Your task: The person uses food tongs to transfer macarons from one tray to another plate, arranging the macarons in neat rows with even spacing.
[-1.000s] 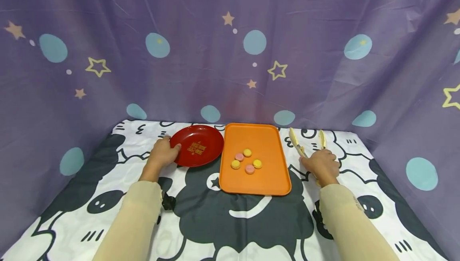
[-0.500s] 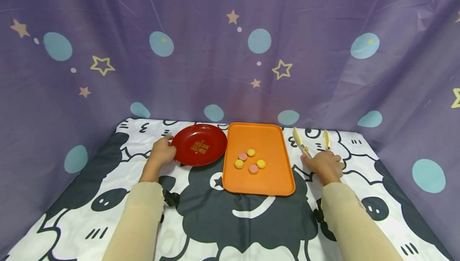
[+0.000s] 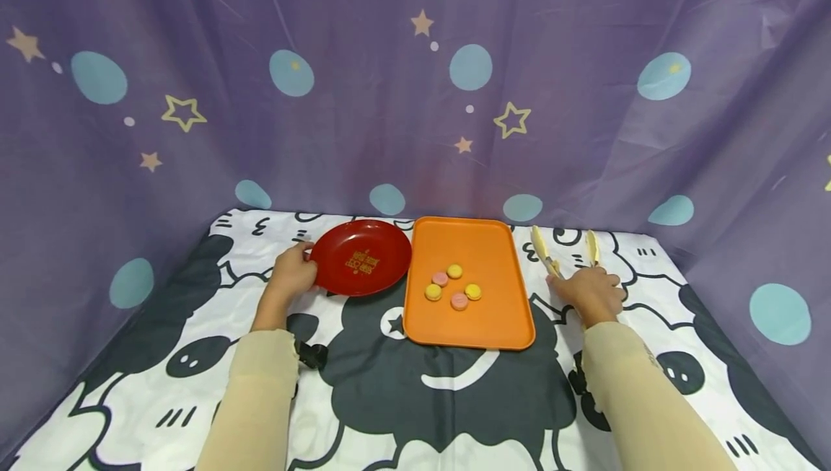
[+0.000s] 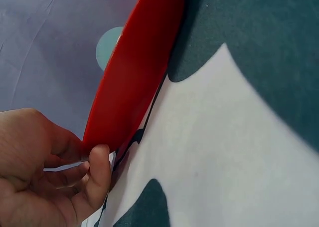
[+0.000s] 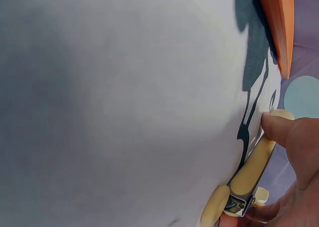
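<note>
My left hand (image 3: pixel 293 271) is at the left rim of a round red plate (image 3: pixel 337 247) with gold lettering. In the left wrist view, thumb and fingertips pinch the edge of the plate (image 4: pixel 132 77), which slants up from the cloth. Off to the right, my right hand (image 3: pixel 592 291) grips a pair of tongs (image 3: pixel 542 246) with pale yellow ends spread apart and pointing away from me. The right wrist view has the thumb lying along one yellow arm of the tongs (image 5: pixel 254 167); part of the hand is out of frame.
Between the hands lies an orange tray (image 3: pixel 467 240) bearing several small macarons, among them a yellow macaron (image 3: pixel 473 291) and a pink macaron (image 3: pixel 459 301). The plate sits against the tray's left side. A cartoon-print cloth (image 3: pixel 389 399) covers the table; a purple curtain (image 3: pixel 363 132) hangs behind.
My left hand has drawn slightly left, its thumb shifting from over the plate to the rim, and the gold lettering appears turned a little. The right hand keeps its hold on the tongs.
</note>
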Tool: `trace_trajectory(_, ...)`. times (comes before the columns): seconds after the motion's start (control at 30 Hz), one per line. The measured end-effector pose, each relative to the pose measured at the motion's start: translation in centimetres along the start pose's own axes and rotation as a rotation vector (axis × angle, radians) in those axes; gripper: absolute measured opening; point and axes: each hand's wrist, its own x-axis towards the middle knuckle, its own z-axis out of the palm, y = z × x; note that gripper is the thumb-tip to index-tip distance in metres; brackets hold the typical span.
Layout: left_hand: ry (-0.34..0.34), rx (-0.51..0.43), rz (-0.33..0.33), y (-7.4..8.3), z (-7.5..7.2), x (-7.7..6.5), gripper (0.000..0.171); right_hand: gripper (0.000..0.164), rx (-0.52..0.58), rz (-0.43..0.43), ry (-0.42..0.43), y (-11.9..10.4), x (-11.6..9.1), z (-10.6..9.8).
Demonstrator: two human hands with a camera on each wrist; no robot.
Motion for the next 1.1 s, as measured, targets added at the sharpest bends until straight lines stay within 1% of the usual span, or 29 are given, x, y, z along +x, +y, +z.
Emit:
trace_trajectory(0.07,0.003,-0.011,-0.006,0.1,-0.1,0.0,0.056,0.102,-0.014,-0.017,0.001,0.1,0.1,-0.1)
trace_trajectory(0.23,-0.016,-0.084,-0.037,0.0,-0.3,-0.1,0.054,0.104,-0.019,-0.044,0.008,0.4,0.1,-0.3)
trace_trajectory(0.4,-0.039,-0.131,-0.047,-0.2,-0.4,-0.2,0.051,0.099,0.001,-0.063,-0.001,0.6,0.0,-0.4)
trace_trajectory(0.5,-0.051,-0.176,-0.066,-0.2,-0.5,-0.3,0.051,0.094,0.003,-0.067,-0.009,0.7,0.0,-0.6)
trace_trajectory(0.63,-0.059,-0.213,-0.087,-0.2,-0.6,-0.5,0.051,0.092,0.008,-0.052,-0.016,0.6,0.2,-0.8)
trace_trajectory(0.8,-0.071,-0.231,-0.107,-0.5,-0.7,-0.5,0.052,0.095,-0.001,0.002,-0.025,0.4,0.5,-1.1)
trace_trajectory(0.9,-0.079,-0.241,-0.117,-0.5,-0.7,-0.5,0.052,0.093,-0.007,0.002,-0.007,0.4,0.6,-1.5)
trace_trajectory(1.1,-0.083,-0.246,-0.116,-0.6,-0.5,-0.5,0.051,0.083,-0.009,-0.086,0.074,0.7,0.8,-2.2)
